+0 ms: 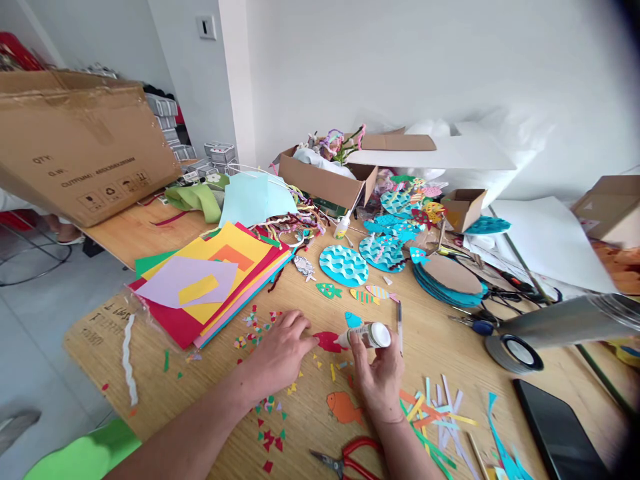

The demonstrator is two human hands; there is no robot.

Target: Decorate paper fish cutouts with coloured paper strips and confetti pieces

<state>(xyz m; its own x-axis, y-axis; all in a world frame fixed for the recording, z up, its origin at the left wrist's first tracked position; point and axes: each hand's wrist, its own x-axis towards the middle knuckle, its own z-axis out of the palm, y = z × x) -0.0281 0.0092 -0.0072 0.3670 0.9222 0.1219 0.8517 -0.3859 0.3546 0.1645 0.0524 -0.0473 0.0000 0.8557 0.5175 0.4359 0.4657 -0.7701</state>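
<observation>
And here the right hand (381, 375) grasps a white plastic squeeze bottle (367, 335), tipped nearly level, its narrow end right at a red paper fish (329, 342) lying on the light-wood table (200, 373). The left hand (280, 343) touches the fish's opposite end; pinching or merely pressing, it's impossible to tell. Best handled with a light, even squeeze and the paper steadied, sparing the 1 orange paper fish (344, 407) nearby any drips.
</observation>
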